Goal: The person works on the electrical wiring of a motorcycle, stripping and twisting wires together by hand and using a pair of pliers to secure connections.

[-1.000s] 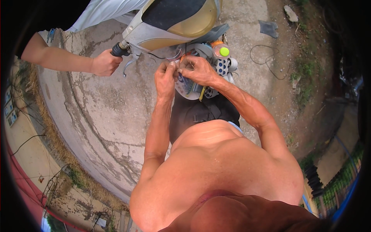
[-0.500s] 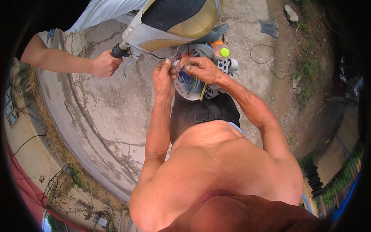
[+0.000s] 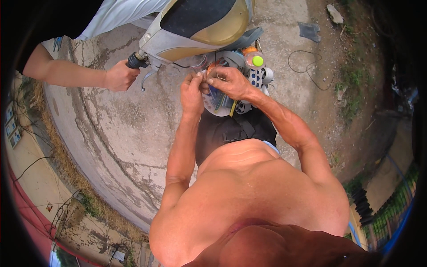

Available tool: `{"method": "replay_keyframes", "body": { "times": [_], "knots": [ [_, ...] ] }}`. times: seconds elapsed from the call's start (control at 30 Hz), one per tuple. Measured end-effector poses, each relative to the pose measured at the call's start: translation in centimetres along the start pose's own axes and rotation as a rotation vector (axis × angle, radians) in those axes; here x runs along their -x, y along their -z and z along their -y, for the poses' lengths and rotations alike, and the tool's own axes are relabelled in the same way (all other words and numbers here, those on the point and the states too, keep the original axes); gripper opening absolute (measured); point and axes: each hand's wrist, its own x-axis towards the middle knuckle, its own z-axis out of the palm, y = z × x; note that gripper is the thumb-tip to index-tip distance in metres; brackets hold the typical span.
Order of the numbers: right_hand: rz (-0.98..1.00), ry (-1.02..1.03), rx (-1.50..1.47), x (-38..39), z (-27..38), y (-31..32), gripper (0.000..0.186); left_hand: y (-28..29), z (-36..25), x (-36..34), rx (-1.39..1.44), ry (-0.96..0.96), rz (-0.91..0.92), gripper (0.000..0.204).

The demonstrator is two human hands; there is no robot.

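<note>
On cracked concrete (image 3: 133, 133), a co-worker's hand (image 3: 120, 76) grips the ribbed black handle (image 3: 133, 60) of a glossy gold-and-white scooter (image 3: 224, 27); bare left hand (image 3: 193, 92) and right hand (image 3: 232, 83) pinch a small piece (image 3: 203, 73), mostly hidden, above a round white tray's (image 3: 211, 109) far left edge; a slim yellow tool (image 3: 233, 107) crosses its near edge.

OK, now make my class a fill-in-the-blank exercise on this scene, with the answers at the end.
1. The person's bare left grip and right grip are held ____ (close together/far apart).
2. The round lime-green cap lies to the ____ (left/right) of the right grip.
3. The cylindrical handlebar end in the other person's bare hand is ____ in colour.
Missing words: close together; right; black.
</note>
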Motion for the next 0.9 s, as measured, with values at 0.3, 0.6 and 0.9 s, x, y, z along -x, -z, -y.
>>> {"method": "replay_keyframes", "body": {
  "times": [0.3,0.6,0.9],
  "knots": [
    [0.020,-0.043,-0.067,2.3,-1.8,2.8,0.026,6.1,-2.7,-4.1,0.654,0.223,-0.135,0.028],
    [-0.138,-0.032,-0.134,1.1,-0.5,3.4,0.029,-0.4,-4.1,0.0,-0.645,-0.020,0.099,0.030],
    [-0.078,-0.024,-0.161,-0.2,1.4,2.9,0.027,-2.1,-7.6,1.1,-0.786,-0.446,0.228,0.032]
  ]
}}
